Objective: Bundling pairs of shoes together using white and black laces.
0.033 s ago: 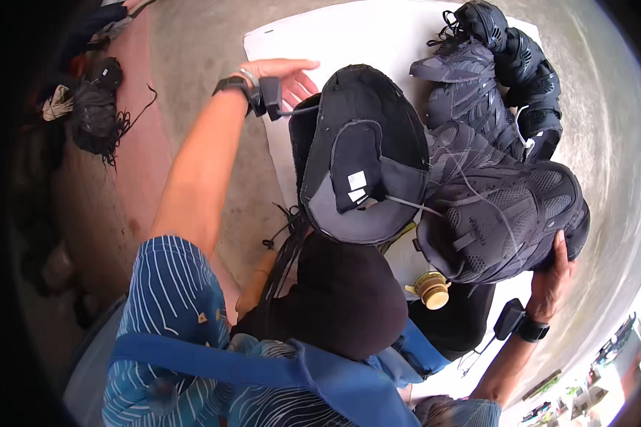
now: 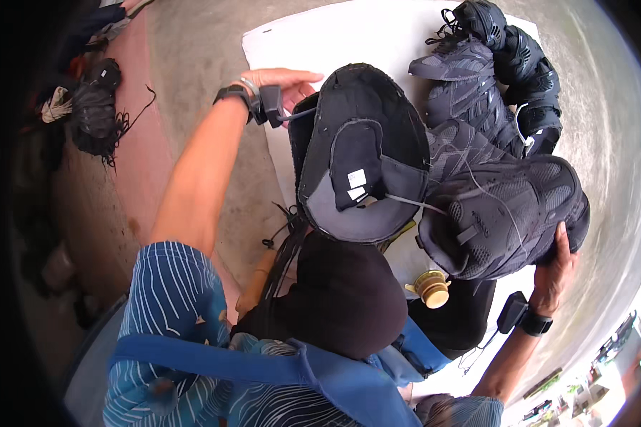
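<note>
A black shoe upper with no sole lies in the middle, its open underside facing up and white labels inside. Beyond its left edge my left hand is stretched out, fingers extended and partly hidden behind the upper. At the right, my right hand grips the toe end of another black mesh shoe upper, thumb along its side and the other fingers hidden beneath it. A thin grey cord runs between the two uppers.
More black uppers are piled at the back right on a white board. Below the uppers sits a grey body with a brass-coloured round cap. Black laces hang at my knee. Another dark bundle lies far left.
My left hand has shifted slightly right and down, its fingers now further behind the middle upper. The upper in my right hand has tilted up a little.
</note>
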`<state>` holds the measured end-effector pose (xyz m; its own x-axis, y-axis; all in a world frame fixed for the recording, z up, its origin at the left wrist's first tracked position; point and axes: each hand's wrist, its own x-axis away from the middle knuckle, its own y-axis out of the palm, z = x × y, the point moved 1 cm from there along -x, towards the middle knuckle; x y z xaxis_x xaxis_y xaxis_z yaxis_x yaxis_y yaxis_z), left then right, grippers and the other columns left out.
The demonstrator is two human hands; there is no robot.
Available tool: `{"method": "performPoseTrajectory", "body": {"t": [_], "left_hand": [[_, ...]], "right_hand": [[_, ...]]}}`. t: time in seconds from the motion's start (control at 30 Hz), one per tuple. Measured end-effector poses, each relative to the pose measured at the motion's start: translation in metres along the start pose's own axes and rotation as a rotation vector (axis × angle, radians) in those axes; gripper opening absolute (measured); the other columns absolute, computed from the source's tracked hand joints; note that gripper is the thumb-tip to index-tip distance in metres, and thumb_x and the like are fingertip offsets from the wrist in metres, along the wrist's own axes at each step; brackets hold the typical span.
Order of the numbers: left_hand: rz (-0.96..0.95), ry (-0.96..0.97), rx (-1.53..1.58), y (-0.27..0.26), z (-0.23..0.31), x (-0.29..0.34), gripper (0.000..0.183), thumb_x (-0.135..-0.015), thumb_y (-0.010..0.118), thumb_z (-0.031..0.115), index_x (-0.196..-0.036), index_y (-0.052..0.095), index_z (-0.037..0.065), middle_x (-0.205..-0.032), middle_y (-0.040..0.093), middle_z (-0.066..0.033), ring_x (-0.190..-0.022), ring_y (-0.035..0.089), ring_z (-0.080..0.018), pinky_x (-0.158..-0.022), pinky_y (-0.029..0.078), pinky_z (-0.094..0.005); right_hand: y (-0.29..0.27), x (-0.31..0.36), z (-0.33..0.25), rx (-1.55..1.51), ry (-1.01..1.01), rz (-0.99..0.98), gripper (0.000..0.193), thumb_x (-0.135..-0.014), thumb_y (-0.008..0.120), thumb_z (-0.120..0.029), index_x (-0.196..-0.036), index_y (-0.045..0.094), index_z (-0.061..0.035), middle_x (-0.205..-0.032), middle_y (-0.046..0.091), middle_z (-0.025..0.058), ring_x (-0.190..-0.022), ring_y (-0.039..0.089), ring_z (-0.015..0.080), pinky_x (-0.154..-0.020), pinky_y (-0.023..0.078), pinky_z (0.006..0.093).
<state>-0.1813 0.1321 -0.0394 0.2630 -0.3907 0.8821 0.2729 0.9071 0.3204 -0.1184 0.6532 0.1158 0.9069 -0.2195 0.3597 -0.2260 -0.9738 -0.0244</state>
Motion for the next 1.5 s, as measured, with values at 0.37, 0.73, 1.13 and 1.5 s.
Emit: {"method": "performPoseTrajectory", "body": {"t": [0.37, 0.73, 1.13, 1.5], "left_hand": [[0.13, 0.145, -0.019, 0.089, 0.004, -0.001, 0.042, -0.08, 0.071, 0.046, -0.093, 0.064, 0.007, -0.074, 0.063, -0.001, -0.057, 0.057, -0.0081, -0.049, 0.048, -0.0222], [0.219, -0.062, -0.556, 0.109, 0.046, -0.009, 0.055, -0.083, 0.062, 0.052, -0.093, 0.067, -0.001, -0.082, 0.065, -0.0102, -0.067, 0.061, -0.0162, -0.06, 0.049, -0.0316], [0.36, 0.796, 0.213, 0.02, 0.215, -0.037, 0.029, -0.091, 0.053, 0.03, -0.098, 0.056, 0.003, -0.092, 0.063, -0.015, -0.084, 0.064, -0.0301, -0.072, 0.056, -0.0468], [0.947, 0.62, 0.163, -0.183, -0.005, 0.267, 0.045, -0.089, 0.062, 0.039, -0.117, 0.058, 0.004, -0.111, 0.065, -0.0069, -0.094, 0.064, -0.0151, -0.085, 0.054, -0.027]], "right_hand": [[0.113, 0.023, -0.002, 1.114, -0.638, 0.114, 0.036, -0.084, 0.069, -0.018, -0.111, 0.056, 0.0028, -0.085, 0.063, 0.0139, -0.071, 0.061, 0.0256, -0.073, 0.049, 0.0357], [0.202, 0.041, 0.039, 0.797, 0.169, -0.639, 0.036, -0.088, 0.061, -0.021, -0.072, 0.054, 0.0104, -0.053, 0.06, 0.0152, -0.045, 0.063, 0.0207, -0.04, 0.048, 0.0307], [0.16, 0.05, 0.051, 0.666, 0.102, -1.013, 0.031, -0.089, 0.061, -0.016, -0.067, 0.055, 0.0053, -0.05, 0.059, 0.0103, -0.045, 0.061, 0.0172, -0.042, 0.047, 0.029], [0.085, 0.017, 0.028, 0.425, 0.145, -0.613, 0.018, -0.09, 0.062, -0.013, -0.079, 0.061, 0.0014, -0.059, 0.055, -0.0004, -0.043, 0.05, 0.0063, -0.04, 0.039, 0.02]]}}
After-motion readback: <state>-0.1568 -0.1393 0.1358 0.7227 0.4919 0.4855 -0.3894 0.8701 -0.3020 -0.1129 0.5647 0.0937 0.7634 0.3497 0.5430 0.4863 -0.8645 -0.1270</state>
